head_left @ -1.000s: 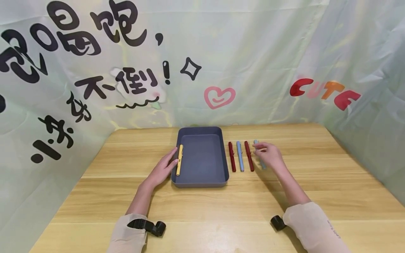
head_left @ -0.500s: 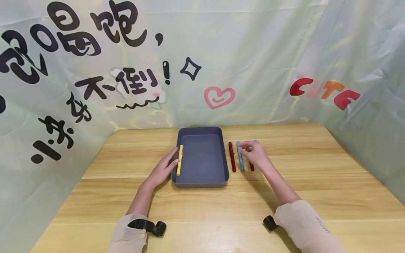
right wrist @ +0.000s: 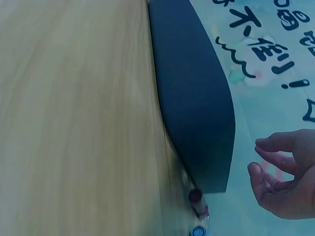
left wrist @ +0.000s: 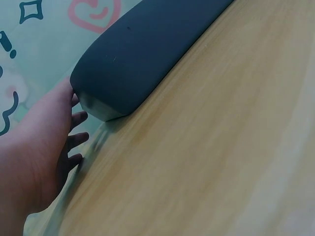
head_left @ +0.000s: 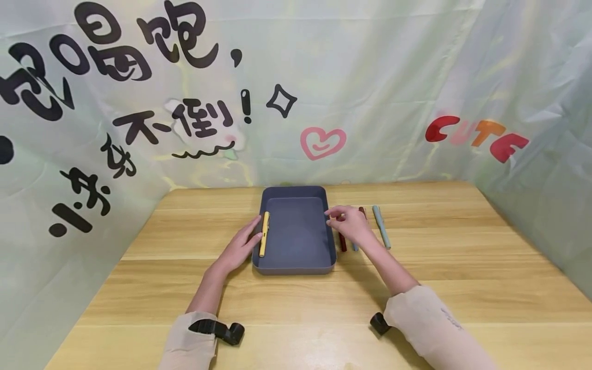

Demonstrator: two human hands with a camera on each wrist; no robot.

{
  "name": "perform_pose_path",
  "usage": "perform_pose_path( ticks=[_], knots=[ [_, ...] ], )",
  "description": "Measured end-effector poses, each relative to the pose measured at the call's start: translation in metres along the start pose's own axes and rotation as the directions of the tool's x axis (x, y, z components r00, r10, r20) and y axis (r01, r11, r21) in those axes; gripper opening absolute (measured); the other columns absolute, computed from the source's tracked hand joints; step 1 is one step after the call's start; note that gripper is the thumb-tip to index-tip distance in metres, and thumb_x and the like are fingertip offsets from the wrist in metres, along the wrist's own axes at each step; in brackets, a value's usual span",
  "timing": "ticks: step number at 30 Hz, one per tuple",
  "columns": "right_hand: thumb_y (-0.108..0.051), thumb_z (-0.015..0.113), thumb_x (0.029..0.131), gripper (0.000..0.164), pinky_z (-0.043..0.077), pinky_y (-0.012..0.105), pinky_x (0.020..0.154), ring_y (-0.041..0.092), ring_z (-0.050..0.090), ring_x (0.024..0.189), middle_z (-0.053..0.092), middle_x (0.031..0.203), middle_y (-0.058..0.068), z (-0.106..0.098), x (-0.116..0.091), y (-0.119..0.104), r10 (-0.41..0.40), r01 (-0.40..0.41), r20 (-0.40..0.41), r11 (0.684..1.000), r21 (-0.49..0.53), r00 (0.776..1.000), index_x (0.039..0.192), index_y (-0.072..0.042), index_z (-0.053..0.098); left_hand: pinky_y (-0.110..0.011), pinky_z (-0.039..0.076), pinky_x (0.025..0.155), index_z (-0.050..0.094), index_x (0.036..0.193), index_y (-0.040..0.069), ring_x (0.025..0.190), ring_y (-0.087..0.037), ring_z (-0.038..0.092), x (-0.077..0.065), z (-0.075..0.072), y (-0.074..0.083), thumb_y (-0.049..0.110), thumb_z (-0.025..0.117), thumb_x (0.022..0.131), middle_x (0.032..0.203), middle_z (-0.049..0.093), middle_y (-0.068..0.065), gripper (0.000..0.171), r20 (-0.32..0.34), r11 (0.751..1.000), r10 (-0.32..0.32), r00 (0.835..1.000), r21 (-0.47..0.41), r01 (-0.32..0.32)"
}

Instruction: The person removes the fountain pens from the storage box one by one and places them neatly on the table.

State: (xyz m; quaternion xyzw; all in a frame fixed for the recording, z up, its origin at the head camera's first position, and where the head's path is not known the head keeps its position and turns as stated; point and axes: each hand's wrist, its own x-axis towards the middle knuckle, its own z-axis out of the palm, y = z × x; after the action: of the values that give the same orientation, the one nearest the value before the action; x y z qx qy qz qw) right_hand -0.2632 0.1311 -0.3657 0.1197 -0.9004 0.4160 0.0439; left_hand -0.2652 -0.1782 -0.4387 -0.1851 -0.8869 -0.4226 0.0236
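A dark blue-grey tray [head_left: 296,234] lies on the wooden table, and a yellow pen [head_left: 264,235] is inside along its left wall. My left hand [head_left: 237,246] rests against the tray's left side with extended fingers. Over the right rim hovers my right hand [head_left: 351,223]; in the right wrist view its thumb and fingers [right wrist: 275,142] are apart, bent loosely, with nothing between them. Beneath that hand, partly hidden, are a dark red pen [head_left: 343,242], a blue pen [head_left: 355,247] and another dark red pen [head_left: 362,210]. A grey-blue pen [head_left: 382,227] lies farthest right.
Behind the table [head_left: 296,303] hangs a pale printed curtain [head_left: 370,92] with black lettering, a pink heart and the word CUTE. Each wrist carries a small black camera [head_left: 229,333]. The tray's outer wall [left wrist: 142,54] fills the upper left wrist view.
My right hand has travelled left from above the grey-blue pen, across the row, to the tray's right rim. The pens stay where they were. My left hand has kept its place.
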Motion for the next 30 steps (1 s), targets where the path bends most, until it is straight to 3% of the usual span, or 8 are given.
perform_pose_path(
  ticks=[7, 30],
  knots=[
    [-0.008, 0.066, 0.085, 0.02, 0.049, 0.037, 0.07, 0.029, 0.057, 0.091, 0.058, 0.106, 0.015, 0.014, 0.003, -0.012, -0.051, 0.051, 0.019, 0.999, -0.015, 0.999, 0.105, -0.005, 0.068, -0.048, 0.016, 0.106, 0.024, 0.147, 0.017, 0.134, -0.028, 0.019, 0.002, 0.0, -0.001, 0.03, 0.041, 0.099, 0.149, 0.022, -0.011, 0.053, 0.003, 1.0, 0.017, 1.0, -0.011, -0.017],
    [-0.009, 0.067, 0.084, 0.018, 0.05, 0.031, 0.067, 0.02, 0.06, 0.087, 0.062, 0.102, 0.009, 0.059, 0.02, -0.046, -0.042, 0.04, 0.088, 0.999, 0.025, 0.995, 0.101, -0.007, 0.07, -0.048, 0.016, 0.106, 0.025, 0.147, 0.015, 0.134, -0.027, 0.019, 0.001, -0.001, -0.002, 0.031, 0.039, 0.1, 0.148, 0.024, -0.01, 0.052, -0.005, 1.0, 0.031, 1.0, 0.005, -0.031]
  ],
)
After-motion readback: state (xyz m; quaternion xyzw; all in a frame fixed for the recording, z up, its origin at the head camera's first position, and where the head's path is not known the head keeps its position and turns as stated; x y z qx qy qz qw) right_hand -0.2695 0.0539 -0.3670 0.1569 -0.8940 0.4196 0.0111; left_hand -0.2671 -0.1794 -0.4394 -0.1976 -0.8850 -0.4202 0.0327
